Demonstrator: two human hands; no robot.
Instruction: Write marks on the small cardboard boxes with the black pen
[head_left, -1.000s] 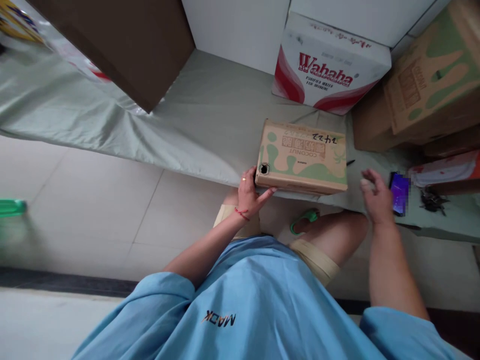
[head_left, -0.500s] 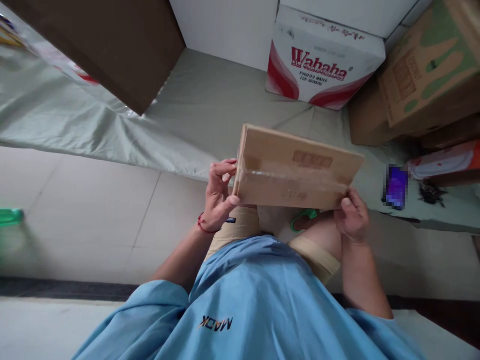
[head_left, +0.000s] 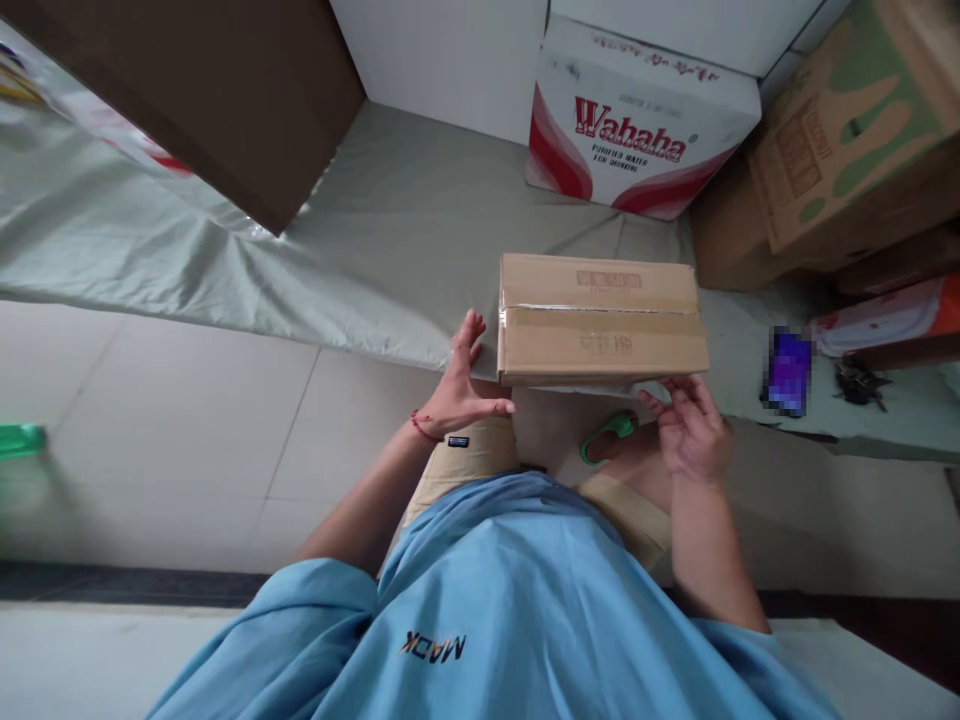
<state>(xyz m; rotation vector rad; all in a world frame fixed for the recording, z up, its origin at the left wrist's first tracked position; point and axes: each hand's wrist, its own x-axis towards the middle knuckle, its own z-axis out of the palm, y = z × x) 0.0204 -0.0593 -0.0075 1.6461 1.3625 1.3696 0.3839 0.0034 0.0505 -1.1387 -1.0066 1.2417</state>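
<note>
A brown cardboard box (head_left: 600,335), taped along its middle, rests on the green cloth-covered surface (head_left: 420,230) near its front edge. My left hand (head_left: 469,385) is just off the box's left end, its thumb and fingers spread with nothing between them. At the box's front right corner is my right hand (head_left: 690,430), palm turned up and fingers loosely bent. Its fingertips reach the lower edge of the box, and whether they press on it I cannot tell.
A white Wahaba water carton (head_left: 637,130) stands behind the box. Brown cartons (head_left: 847,150) are stacked at the right, with a blurred-out phone (head_left: 787,370) and a dark bunch of keys (head_left: 859,385) in front. A large dark brown box (head_left: 225,110) stands at the left.
The box has come down from a tilted hold to lie on the cloth. My left hand has let go and opened out; my right hand has turned palm up and loosened.
</note>
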